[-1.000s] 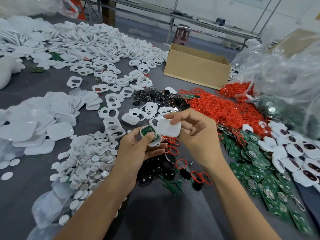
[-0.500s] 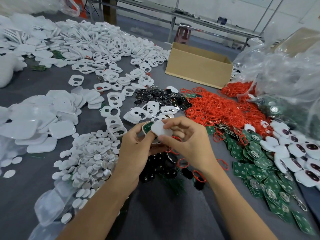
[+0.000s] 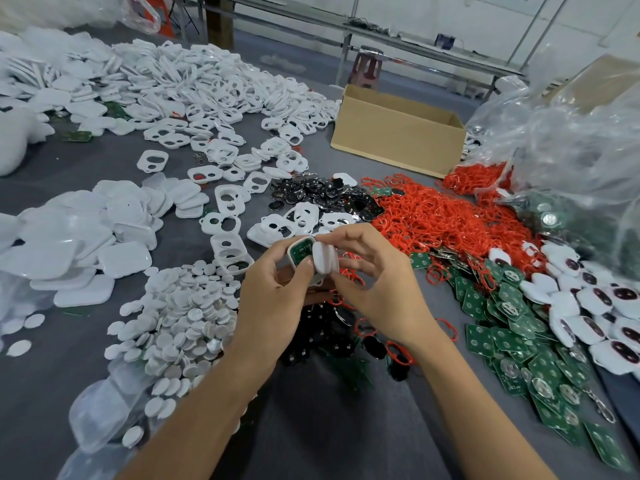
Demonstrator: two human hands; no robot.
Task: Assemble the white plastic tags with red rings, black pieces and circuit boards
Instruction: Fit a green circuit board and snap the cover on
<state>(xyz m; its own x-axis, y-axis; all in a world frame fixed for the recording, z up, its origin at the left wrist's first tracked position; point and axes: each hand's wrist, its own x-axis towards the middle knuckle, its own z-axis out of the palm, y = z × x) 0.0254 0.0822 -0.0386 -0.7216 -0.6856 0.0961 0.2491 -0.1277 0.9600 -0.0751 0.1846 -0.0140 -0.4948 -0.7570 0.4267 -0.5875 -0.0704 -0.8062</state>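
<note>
A grey table (image 3: pixel 346 445) carries a broad heap of white frames (image 3: pixel 194 84) at the far left, a cardboard box (image 3: pixel 394 140) behind, red rings (image 3: pixel 450 220) spread right of centre, green circuit boards (image 3: pixel 502 337) nearer right and white discs (image 3: pixel 180 323) nearer left. Above the middle, the left hand (image 3: pixel 270 303) pinches a white tag shell (image 3: pixel 300 252) holding a green board, fingers curled. The right hand (image 3: pixel 377 289) pinches a white cover (image 3: pixel 323 259) against that shell's right edge.

Discs (image 3: pixel 180 327) lie left of the tag (image 3: pixel 300 252), circuit boards (image 3: pixel 502 327) right, box (image 3: pixel 391 147) behind.
</note>
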